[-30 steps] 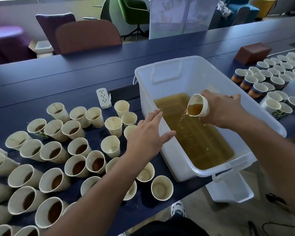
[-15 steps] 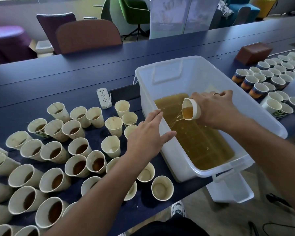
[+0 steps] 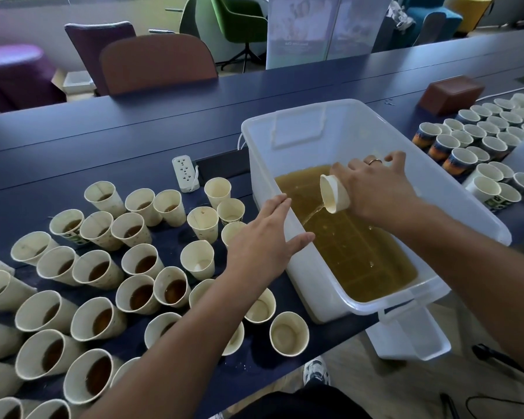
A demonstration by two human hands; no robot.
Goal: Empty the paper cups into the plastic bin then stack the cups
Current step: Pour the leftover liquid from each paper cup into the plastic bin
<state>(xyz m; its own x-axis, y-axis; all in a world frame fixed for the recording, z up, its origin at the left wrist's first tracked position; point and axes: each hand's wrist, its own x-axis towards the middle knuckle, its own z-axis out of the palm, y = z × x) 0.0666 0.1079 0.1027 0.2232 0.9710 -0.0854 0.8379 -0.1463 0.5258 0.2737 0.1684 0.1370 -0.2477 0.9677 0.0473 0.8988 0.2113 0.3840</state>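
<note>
Right hand [image 3: 372,189] grips small cream paper cup [image 3: 333,196] tipped mouth-down at frame centre, draining into clear plastic bin [image 3: 481,219] | left hand [image 3: 263,240], fingers straight, empty, hovers beside bin's near-left rim, ready for next cup

You're gripping the tipped cup [image 3: 335,193] over the bin [image 3: 478,219], filled cups [image 3: 97,297] sitting to its left, power strip [image 3: 185,174] lying behind them.

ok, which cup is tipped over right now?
The paper cup held in the right hand over the plastic bin: mouth turned down-left, a thin stream running out. All other cups stand upright on the table.
</note>
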